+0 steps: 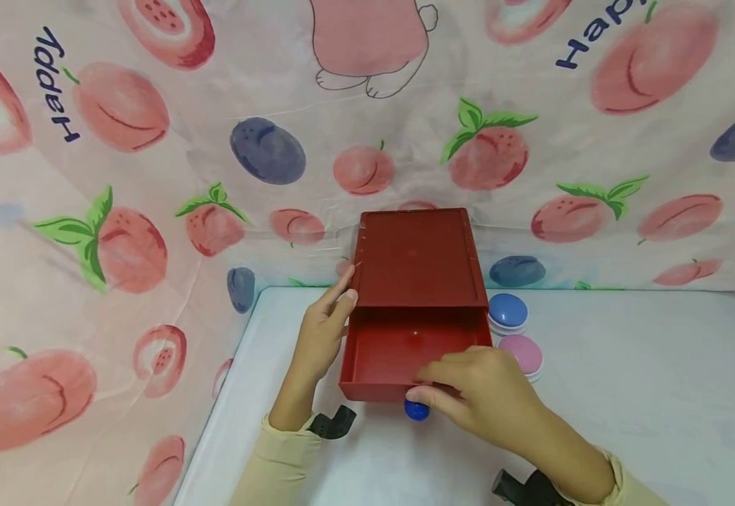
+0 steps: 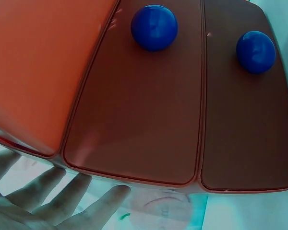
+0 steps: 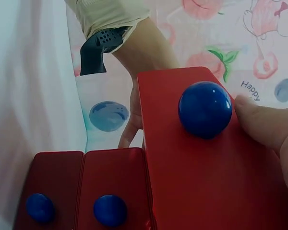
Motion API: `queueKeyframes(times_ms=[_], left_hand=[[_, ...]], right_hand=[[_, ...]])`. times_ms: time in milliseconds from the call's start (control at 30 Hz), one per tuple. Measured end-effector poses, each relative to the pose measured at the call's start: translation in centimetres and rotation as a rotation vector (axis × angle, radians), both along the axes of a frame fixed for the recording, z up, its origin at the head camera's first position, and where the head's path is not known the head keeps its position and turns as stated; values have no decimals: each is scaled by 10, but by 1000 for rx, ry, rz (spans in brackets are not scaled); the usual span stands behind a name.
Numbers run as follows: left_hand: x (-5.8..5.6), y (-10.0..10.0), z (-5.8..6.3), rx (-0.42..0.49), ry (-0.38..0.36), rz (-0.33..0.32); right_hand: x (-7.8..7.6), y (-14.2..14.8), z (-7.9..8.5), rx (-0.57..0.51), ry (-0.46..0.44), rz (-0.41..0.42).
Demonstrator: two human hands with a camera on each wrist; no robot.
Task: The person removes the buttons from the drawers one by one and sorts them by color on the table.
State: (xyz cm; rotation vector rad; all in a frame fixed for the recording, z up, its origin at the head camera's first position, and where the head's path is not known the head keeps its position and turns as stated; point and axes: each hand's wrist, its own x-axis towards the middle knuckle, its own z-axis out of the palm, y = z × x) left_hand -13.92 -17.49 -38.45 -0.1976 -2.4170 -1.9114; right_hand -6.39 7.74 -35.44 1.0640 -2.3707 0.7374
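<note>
A red drawer cabinet (image 1: 414,260) stands on the white tabletop, its top drawer (image 1: 374,391) pulled out toward me and the red inner floor showing. My right hand (image 1: 488,386) pinches the drawer's front wall, fingers over the rim and thumb on the outer face beside the round blue knob (image 1: 417,410). Against the cabinet's left side rests my left hand (image 1: 323,330); its fingers (image 2: 103,206) look extended in the left wrist view. Below the pulled-out drawer, two more drawer fronts (image 2: 134,110) are closed, each with a blue knob (image 2: 153,28).
Just right of the cabinet sit two round white-based items, one with a blue top (image 1: 508,310) and one with a pink top (image 1: 522,351). A fruit-print cloth (image 1: 367,126) hangs behind the white table (image 1: 627,379) and along its left side.
</note>
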Motion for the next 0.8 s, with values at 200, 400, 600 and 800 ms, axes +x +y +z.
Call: queueKeyframes(times_ms=[200,400,600,800], left_hand=[[0,0,0,-10,4,5],[1,0,-1,-8,1,10],[1,1,-1,-6,6,5],[1,1,-1,-15,10,7]], right_hand=[[-1,1,-2,24,-27,-12],[-5,2,-1,35,-56,9],[-7,5,1,43,-107,14],[-9,5,0,38,-114,26]])
